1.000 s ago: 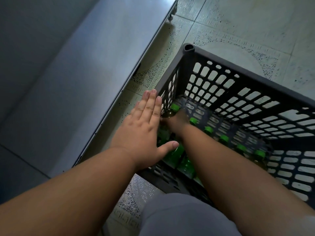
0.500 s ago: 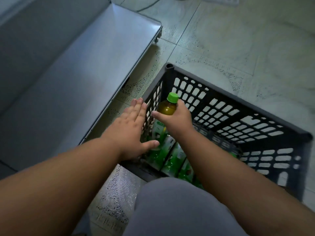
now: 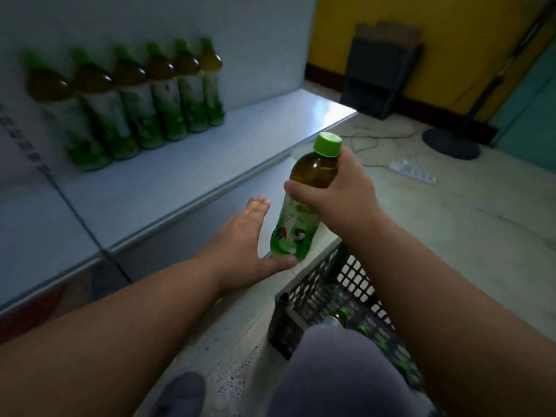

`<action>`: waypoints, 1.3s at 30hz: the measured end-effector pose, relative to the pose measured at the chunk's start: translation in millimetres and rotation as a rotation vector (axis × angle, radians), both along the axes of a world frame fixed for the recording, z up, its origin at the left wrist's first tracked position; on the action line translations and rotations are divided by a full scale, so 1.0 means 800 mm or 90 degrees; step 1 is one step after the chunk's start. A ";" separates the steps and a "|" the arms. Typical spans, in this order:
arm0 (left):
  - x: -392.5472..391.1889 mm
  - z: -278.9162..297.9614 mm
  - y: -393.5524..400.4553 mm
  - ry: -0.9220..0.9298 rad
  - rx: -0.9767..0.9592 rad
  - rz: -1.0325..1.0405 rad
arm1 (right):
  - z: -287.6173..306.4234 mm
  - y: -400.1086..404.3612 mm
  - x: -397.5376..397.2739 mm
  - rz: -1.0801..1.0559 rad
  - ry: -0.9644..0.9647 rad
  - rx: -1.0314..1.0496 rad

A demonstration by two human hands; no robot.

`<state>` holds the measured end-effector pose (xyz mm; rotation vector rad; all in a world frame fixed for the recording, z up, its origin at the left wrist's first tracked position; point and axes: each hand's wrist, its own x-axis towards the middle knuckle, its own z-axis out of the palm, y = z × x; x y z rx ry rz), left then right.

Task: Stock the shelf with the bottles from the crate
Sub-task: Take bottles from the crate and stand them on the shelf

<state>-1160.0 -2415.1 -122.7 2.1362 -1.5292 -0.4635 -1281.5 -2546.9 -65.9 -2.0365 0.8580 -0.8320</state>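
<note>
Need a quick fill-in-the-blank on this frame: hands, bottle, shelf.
1. The right hand grips a bottle with a ____ cap.
2. The left hand is ____, with straight fingers.
3. ____ bottles stand in the row on the shelf.
4. The crate sits on the ____.

Missing: green; open; Six; floor

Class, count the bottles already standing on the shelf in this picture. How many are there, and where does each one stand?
6. They stand upright in one row along the back of the shelf: bottles. More may stand beyond the left edge.
</note>
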 end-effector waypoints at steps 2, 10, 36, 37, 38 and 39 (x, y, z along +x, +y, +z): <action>0.017 0.029 0.046 0.035 -0.063 0.062 | 0.037 0.040 0.034 0.058 -0.012 -0.014; 0.128 0.059 0.178 0.061 -0.159 0.283 | 0.093 0.159 0.185 0.270 -0.056 0.010; 0.304 -0.081 0.090 -0.172 0.145 0.420 | -0.078 0.100 0.390 0.240 0.050 -0.004; 0.305 -0.083 0.090 -0.175 0.152 0.414 | -0.084 0.101 0.389 0.238 0.058 -0.022; 0.306 -0.084 0.091 -0.175 0.158 0.407 | -0.088 0.100 0.391 0.238 0.061 -0.038; 0.306 -0.084 0.091 -0.178 0.162 0.403 | -0.091 0.099 0.393 0.240 0.061 -0.050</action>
